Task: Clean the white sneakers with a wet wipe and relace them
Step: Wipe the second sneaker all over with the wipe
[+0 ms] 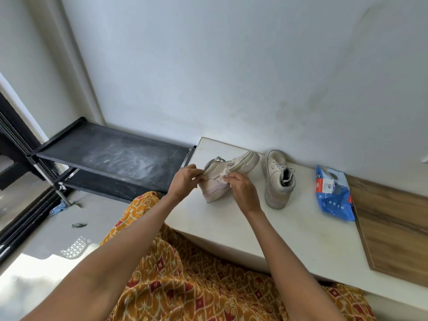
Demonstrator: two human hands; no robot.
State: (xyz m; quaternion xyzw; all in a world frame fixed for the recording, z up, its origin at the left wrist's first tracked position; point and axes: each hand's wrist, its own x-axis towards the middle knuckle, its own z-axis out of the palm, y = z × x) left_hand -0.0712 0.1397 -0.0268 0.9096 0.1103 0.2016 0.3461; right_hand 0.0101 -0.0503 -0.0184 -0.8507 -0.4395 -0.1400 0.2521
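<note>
A: quick count, what's on the white ledge (231, 228)?

B: two sneakers, one mid-frame (231, 167), one just right of it (278, 179). One wet wipe (224, 178), one blue wipes pack (333, 193) at right. Two hands, left hand (185, 181), right hand (243, 191). One black two-shelf rack (115, 156) left.

Off-white sneakers (231, 174), blue wipe pack (333, 195), black shelf (111, 154), orange-red patterned garment (185, 274).
</note>
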